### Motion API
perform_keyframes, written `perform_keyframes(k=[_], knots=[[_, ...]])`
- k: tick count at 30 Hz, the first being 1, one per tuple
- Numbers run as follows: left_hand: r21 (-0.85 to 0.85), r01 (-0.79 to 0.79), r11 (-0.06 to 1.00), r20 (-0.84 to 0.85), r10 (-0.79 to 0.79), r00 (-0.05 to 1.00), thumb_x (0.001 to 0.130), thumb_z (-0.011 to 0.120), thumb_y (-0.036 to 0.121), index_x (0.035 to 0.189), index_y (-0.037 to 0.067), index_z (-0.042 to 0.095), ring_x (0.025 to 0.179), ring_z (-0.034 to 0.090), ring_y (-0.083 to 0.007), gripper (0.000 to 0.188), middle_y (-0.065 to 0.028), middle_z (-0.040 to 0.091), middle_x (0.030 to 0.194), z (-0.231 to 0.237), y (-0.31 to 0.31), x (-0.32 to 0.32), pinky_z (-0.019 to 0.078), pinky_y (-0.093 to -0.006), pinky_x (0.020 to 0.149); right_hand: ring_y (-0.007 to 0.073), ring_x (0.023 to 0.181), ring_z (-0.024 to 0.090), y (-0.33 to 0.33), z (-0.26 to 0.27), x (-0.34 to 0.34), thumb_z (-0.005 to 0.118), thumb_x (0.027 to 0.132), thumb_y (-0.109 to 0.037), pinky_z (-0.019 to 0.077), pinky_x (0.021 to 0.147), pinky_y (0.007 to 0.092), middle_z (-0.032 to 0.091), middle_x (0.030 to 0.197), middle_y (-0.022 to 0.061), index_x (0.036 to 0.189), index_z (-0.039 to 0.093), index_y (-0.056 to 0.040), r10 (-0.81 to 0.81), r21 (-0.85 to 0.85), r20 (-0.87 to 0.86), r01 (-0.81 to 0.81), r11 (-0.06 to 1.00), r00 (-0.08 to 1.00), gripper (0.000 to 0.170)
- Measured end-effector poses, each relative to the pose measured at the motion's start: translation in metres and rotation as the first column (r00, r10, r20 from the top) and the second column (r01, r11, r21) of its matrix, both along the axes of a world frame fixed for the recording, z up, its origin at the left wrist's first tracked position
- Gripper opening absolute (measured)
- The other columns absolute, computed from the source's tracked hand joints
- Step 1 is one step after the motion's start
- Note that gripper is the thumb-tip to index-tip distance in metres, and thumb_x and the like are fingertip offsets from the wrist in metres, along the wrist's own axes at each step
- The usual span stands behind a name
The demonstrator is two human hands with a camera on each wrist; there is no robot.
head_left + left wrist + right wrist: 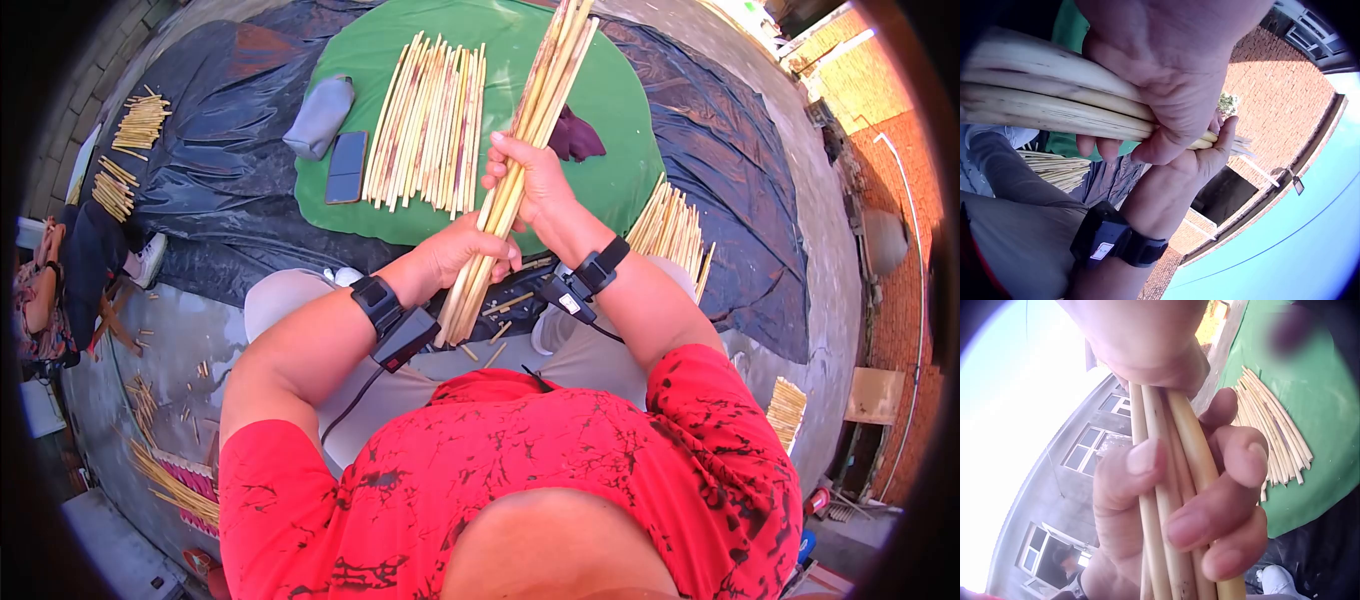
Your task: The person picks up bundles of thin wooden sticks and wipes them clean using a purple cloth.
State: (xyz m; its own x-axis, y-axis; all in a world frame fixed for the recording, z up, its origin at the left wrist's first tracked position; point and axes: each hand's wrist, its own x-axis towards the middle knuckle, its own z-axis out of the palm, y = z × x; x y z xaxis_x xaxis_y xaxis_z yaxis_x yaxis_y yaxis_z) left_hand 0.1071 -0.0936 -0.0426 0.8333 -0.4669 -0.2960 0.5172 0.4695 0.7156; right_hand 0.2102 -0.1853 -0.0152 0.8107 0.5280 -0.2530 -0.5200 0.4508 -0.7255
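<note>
Both hands hold one bundle of long pale-yellow plant stalks (548, 85), slanted from lower left to upper right in the head view. My left hand (462, 252) grips it near the lower end, thumb across the stalks. Higher up, my right hand (538, 180) wraps round the same bundle. In the right wrist view the left hand's fingers (1188, 525) curl over several stalks, just below the right hand. Beyond the hands, a row of similar stalks (425, 125) lies on a green cloth (620, 185).
Beside the row lie a phone (346, 167), a grey pouch (320, 117) and a dark purple cloth (578, 137). Black plastic sheeting (740, 170) spreads under the green cloth. More stalks (668, 235) are heaped at right. Another person (85, 270) is at the left edge, near small stalk piles (140, 122).
</note>
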Motion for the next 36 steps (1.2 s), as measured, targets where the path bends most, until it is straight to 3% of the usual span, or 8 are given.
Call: perform_keyframes(k=[2,5,11,16,26,28,31,36], knots=[[0.250,-0.233,0.940,0.173,0.193,0.966,0.067,0.064,0.004,0.106,0.002,0.041,0.050,0.054,-0.0172,0.046,-0.0118,0.054,0.071,-0.001,-0.007,0.001,0.0465,-0.0290,0.049,0.0120,0.049,0.046,0.000,-0.006,0.005,0.062,0.077,-0.009,0.0416,0.042,0.0268,0.047,0.060,0.0028,0.080,0.050,-0.0025,-0.029,-0.056,0.018,0.030,0.998,0.999,0.014],[0.371,-0.242,0.897,0.161,0.194,0.968,0.067,0.064,0.000,0.106,0.002,0.039,0.052,0.056,-0.0182,0.046,-0.0107,0.054,0.070,-0.004,-0.009,0.000,0.0483,-0.0293,0.050,0.0129,0.048,0.047,-0.001,-0.012,0.005,0.065,0.076,-0.013,0.0425,0.043,0.0272,0.049,0.061,0.0037,0.080,0.050,-0.0031,-0.056,-0.158,0.008,0.057,0.986,0.998,0.018],[0.144,-0.156,0.977,0.093,0.144,0.985,0.069,0.063,0.000,0.107,0.003,0.038,0.048,0.053,-0.0162,0.045,-0.0096,0.054,0.070,-0.001,0.001,0.003,0.0457,-0.0269,0.044,0.0174,0.053,0.054,-0.006,-0.005,0.011,0.069,0.076,-0.024,0.0489,0.049,0.0315,0.053,0.065,0.0061,0.086,0.050,-0.0054,-0.114,-0.101,-0.040,0.109,0.989,0.993,0.029],[0.375,-0.224,0.899,0.187,0.163,0.969,0.070,0.062,-0.005,0.110,0.003,0.037,0.047,0.051,-0.0131,0.048,-0.0053,0.051,0.067,-0.001,-0.015,-0.005,0.0435,-0.0250,0.042,0.0224,0.063,0.060,-0.022,-0.002,0.041,0.064,0.078,-0.015,0.0525,0.054,0.0346,0.056,0.074,0.0115,0.092,0.047,-0.0039,-0.247,-0.042,0.116,0.253,0.966,0.962,0.025],[0.215,-0.114,0.970,0.106,0.093,0.990,0.074,0.061,0.002,0.119,0.005,0.033,0.051,0.053,-0.0159,0.053,-0.0122,0.056,0.079,-0.006,-0.007,-0.008,0.0454,-0.0273,0.048,0.0277,0.069,0.062,-0.029,-0.009,0.046,0.058,0.083,-0.013,0.0541,0.059,0.0396,0.058,0.078,0.0152,0.099,0.045,-0.0020,-0.196,-0.090,0.128,0.208,0.974,0.972,0.023],[-0.094,0.008,0.996,0.035,-0.005,0.999,0.075,0.060,0.008,0.123,0.004,0.034,0.054,0.053,-0.0172,0.055,-0.0168,0.057,0.084,-0.004,-0.001,-0.008,0.0451,-0.0287,0.051,0.0290,0.080,0.061,-0.034,-0.008,0.051,0.060,0.082,-0.022,0.0527,0.071,0.0424,0.059,0.089,0.0164,0.103,0.049,-0.0013,0.004,0.148,0.037,-0.009,0.989,0.999,0.031],[-0.180,0.064,0.982,0.042,-0.057,0.997,0.073,0.061,0.011,0.124,0.004,0.035,0.056,0.053,-0.0178,0.058,-0.0175,0.056,0.083,0.000,0.001,-0.009,0.0447,-0.0294,0.052,0.0293,0.087,0.060,-0.034,0.000,0.041,0.060,0.083,-0.025,0.0506,0.074,0.0444,0.058,0.096,0.0177,0.106,0.049,-0.0014,0.006,0.198,0.010,-0.008,0.980,1.000,0.035],[-0.161,0.101,0.982,0.070,-0.091,0.993,0.073,0.061,0.011,0.123,0.003,0.036,0.058,0.054,-0.0182,0.056,-0.0162,0.057,0.084,0.003,0.003,-0.010,0.0460,-0.0294,0.053,0.0175,0.061,0.055,-0.031,-0.006,0.041,0.063,0.078,-0.011,0.0511,0.056,0.0347,0.054,0.072,0.0075,0.096,0.049,-0.0037,-0.022,0.169,-0.002,0.022,0.985,1.000,0.025]])
